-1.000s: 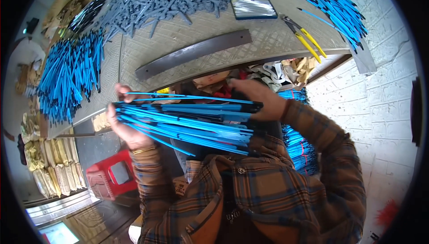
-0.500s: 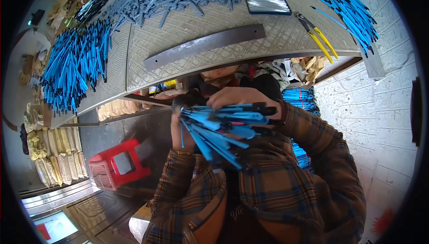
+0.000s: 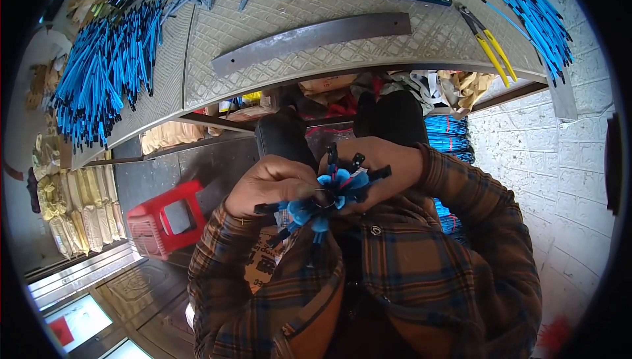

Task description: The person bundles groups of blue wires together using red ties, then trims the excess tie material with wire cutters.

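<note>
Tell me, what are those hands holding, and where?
Both hands, left and right, clasp a bundle of blue black-tipped rods, seen end-on, around its middle.

Worktop [image 3: 276, 23]: pale, diamond-embossed surface, spanning the upper frame. White brick wall [image 3: 559, 181] at the right. Floor [image 3: 164, 175] dark grey beneath the worktop. Red plastic stool [image 3: 164, 221] stands on the floor at lower left. Stacked pale sacks [image 3: 72, 207] along the left edge. Cardboard boxes [image 3: 326, 86] stored under the worktop. Lighting even, daylight in character.
</note>
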`<state>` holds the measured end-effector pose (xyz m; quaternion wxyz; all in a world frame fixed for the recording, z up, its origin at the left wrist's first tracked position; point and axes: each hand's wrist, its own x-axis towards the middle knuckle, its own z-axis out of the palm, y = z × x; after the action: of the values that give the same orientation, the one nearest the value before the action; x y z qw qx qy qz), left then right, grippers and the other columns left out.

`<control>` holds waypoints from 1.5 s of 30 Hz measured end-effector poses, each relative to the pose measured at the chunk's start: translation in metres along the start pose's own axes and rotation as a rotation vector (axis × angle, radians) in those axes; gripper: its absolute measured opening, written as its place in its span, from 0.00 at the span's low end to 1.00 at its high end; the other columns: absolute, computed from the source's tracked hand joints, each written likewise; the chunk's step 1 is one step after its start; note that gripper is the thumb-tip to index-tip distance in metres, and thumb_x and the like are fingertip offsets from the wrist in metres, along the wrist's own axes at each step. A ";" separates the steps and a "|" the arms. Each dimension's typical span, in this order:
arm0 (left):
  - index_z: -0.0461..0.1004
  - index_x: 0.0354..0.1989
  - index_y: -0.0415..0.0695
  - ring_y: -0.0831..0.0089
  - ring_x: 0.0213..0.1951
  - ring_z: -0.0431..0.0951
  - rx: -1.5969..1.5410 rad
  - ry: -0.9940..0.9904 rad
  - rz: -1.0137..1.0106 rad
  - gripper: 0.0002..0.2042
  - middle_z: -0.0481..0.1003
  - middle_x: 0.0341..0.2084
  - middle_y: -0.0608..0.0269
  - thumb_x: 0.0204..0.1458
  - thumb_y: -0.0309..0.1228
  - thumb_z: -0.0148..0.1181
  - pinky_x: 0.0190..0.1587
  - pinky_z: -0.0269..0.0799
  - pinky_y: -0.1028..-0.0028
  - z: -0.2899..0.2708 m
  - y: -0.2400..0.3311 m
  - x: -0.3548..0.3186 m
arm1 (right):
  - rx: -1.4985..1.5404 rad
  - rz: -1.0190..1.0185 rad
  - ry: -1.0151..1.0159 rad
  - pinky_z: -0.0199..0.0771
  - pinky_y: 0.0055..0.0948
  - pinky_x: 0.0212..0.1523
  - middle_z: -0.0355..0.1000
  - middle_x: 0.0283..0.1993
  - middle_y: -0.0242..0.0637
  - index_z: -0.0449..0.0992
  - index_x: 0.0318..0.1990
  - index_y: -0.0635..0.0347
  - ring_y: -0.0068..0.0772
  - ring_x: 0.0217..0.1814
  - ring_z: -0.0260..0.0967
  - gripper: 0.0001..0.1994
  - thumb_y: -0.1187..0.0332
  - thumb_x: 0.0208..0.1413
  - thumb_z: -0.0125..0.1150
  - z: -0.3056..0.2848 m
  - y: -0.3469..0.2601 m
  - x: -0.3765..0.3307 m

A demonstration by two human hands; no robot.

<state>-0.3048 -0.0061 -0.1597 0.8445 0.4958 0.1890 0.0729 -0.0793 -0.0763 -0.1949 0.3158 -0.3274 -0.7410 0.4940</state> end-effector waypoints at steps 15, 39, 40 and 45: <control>0.74 0.29 0.32 0.72 0.26 0.75 -0.234 0.228 0.114 0.10 0.73 0.24 0.57 0.51 0.28 0.52 0.30 0.71 0.77 -0.006 -0.014 0.002 | 0.995 0.095 0.118 0.45 0.40 0.64 0.41 0.67 0.51 0.30 0.66 0.59 0.41 0.69 0.39 0.53 0.48 0.44 0.64 0.049 0.033 -0.017; 0.73 0.35 0.34 0.74 0.33 0.74 -0.244 0.020 0.004 0.09 0.73 0.27 0.60 0.52 0.28 0.55 0.38 0.70 0.76 0.014 -0.006 -0.001 | 0.844 0.165 0.136 0.66 0.28 0.49 0.70 0.43 0.33 0.67 0.48 0.62 0.26 0.47 0.67 0.15 0.71 0.53 0.58 0.076 0.026 -0.017; 0.73 0.35 0.34 0.74 0.33 0.74 -0.236 0.024 0.010 0.09 0.73 0.27 0.60 0.52 0.28 0.55 0.38 0.70 0.76 0.016 -0.007 -0.001 | 0.829 0.212 0.175 0.66 0.28 0.49 0.70 0.43 0.34 0.67 0.48 0.62 0.26 0.47 0.67 0.16 0.70 0.52 0.58 0.078 0.025 -0.019; 0.72 0.36 0.34 0.67 0.33 0.77 -0.261 0.061 -0.091 0.10 0.74 0.31 0.53 0.52 0.30 0.56 0.37 0.74 0.71 0.005 -0.005 0.010 | 0.949 0.033 0.266 0.68 0.26 0.49 0.71 0.44 0.32 0.70 0.47 0.61 0.25 0.47 0.67 0.14 0.69 0.53 0.59 0.073 0.024 -0.012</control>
<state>-0.2940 -0.0093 -0.1641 0.8980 0.3702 0.2260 0.0734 -0.1262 -0.1171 -0.2424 0.5141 -0.2195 -0.3823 0.7358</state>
